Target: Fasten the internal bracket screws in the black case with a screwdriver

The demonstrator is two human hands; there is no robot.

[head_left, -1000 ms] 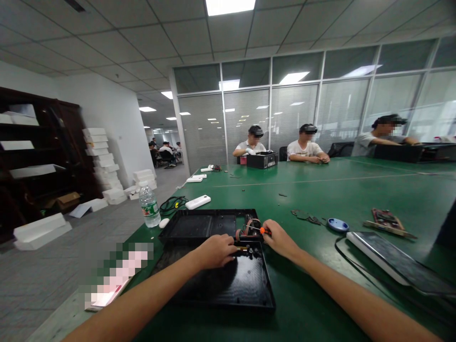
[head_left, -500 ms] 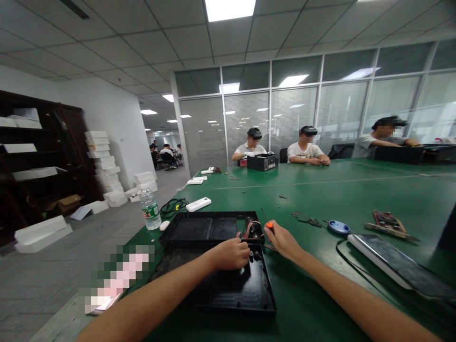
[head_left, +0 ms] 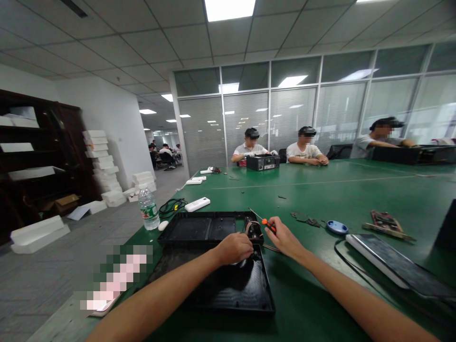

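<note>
While the right hand [head_left: 284,236] is closed around the orange-and-black handle of a screwdriver [head_left: 264,222], its shaft points up and leftward near the rear right corner of the far black shell [head_left: 194,229]; contact between tip and shell cannot be confirmed. The left hand [head_left: 235,248] is at the upper right part of the near black shell [head_left: 242,289], fingers curled inward and bunched; whether they pinch anything cannot be told. Both shells lie hollow side up on the green table [head_left: 320,190], one directly behind the other. Thin wires [head_left: 253,229] are gathered at the right end of the far shell. Left of the shells, a water bottle [head_left: 148,211] stands upright beside a coiled black cable [head_left: 170,207]. To the right lie a round blue dish [head_left: 337,227], a circuit board [head_left: 386,223] and a flat device [head_left: 395,261] with a dark face.
</note>
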